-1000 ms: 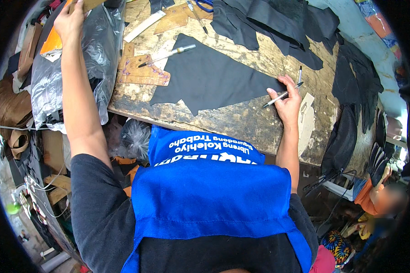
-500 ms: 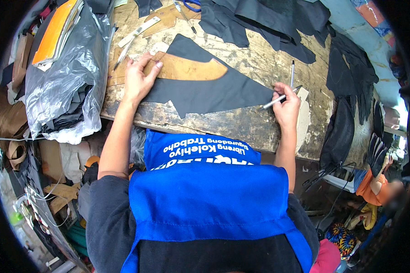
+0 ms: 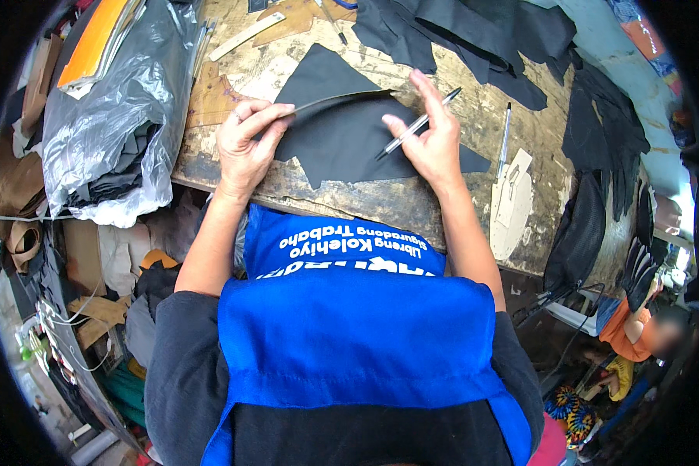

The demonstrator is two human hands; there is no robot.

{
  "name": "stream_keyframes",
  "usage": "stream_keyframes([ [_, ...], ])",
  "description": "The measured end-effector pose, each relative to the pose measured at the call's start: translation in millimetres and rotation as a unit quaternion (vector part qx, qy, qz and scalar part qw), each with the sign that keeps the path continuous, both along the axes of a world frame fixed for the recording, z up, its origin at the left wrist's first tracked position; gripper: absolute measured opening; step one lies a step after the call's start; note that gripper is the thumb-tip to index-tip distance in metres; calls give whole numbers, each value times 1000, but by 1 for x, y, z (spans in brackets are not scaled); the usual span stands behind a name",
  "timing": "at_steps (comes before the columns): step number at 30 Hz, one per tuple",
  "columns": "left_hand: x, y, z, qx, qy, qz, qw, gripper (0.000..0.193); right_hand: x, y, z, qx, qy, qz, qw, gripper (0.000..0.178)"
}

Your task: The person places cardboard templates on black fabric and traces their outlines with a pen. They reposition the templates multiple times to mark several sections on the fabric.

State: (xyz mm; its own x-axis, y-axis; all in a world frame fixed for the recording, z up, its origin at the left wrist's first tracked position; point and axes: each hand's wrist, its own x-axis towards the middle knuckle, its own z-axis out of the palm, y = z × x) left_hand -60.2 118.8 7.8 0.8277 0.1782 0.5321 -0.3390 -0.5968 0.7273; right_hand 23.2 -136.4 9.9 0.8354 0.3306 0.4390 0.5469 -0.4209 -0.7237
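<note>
My left hand (image 3: 245, 149) pinches one end of a tan pattern template (image 3: 335, 99), which is tilted up so that mostly its thin edge shows. Beneath it a piece of black leather-like material (image 3: 346, 151) lies flat on the worn wooden table (image 3: 346, 203). A silver-and-black pen (image 3: 397, 143) is held across my right hand (image 3: 436, 144), its thumb and forefinger spread apart near the template's far end. Whether those fingertips touch the template I cannot tell.
A second pen (image 3: 505, 132) and a pale template (image 3: 511, 206) lie to the right. Black material pieces (image 3: 474, 39) cover the back. At left, a plastic bag of dark scraps (image 3: 120, 128) sits beside an orange-covered notebook (image 3: 93, 46). Another person (image 3: 627, 326) is at far right.
The tan template has gone from lying flat to tilted up in my left hand. My right hand, with the pen, has moved left from the black piece's right tip toward the template.
</note>
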Motion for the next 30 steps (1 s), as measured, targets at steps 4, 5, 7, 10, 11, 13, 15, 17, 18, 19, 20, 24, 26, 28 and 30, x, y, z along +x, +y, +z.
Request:
stream_keyframes([
  [4, -11, 17, 9, 156, 143, -44, 976, 30, 5, 8, -3, 9, 47, 34, 998, 53],
  [5, -13, 19, 11, 177, 179, -37, 967, 46, 6, 10, -6, -11, 39, 42, 998, 50],
  [7, -18, 21, 13, 200, 197, -12, 960, 62, 6, 13, -12, -36, 21, 43, 998, 46],
  [10, -23, 21, 14, 167, 260, 20, 951, 73, 8, 16, -21, -87, -41, 30, 995, 43],
  [11, -22, 21, 13, 150, 271, 22, 951, 74, 9, 16, -22, -103, -55, 11, 993, 42],
  [13, -18, 21, 11, 104, 272, 28, 956, 76, 10, 15, -24, -137, -84, -33, 987, 41],
  [15, -11, 25, 10, 151, 228, 30, 961, 77, 11, 14, -24, -135, -84, -24, 987, 44],
  [17, -5, 28, 11, 229, 215, 33, 949, 78, 11, 13, -24, -128, -80, -24, 988, 46],
  [18, -3, 30, 12, 206, 242, 21, 948, 79, 10, 12, -25, -119, -68, -34, 990, 46],
  [19, -1, 29, 12, 204, 236, 9, 950, 79, 10, 11, -26, -110, -52, -48, 991, 47],
  [20, 0, 28, 13, 199, 232, 2, 952, 80, 10, 10, -27, -96, -55, -55, 992, 47],
  [24, 5, 19, 16, 52, 305, -26, 951, 85, 15, 1, -23, 39, 43, -85, 995, 41],
  [26, 7, 17, 17, 46, 329, 8, 943, 87, 18, -6, -13, 139, 41, -86, 986, 27],
  [28, 8, 17, 18, 46, 329, 20, 943, 87, 16, -12, 0, 187, -1, -123, 975, 14],
  [30, 11, 18, 17, 5, 355, 8, 935, 85, 5, -14, 14, 116, -92, -148, 978, 16],
])
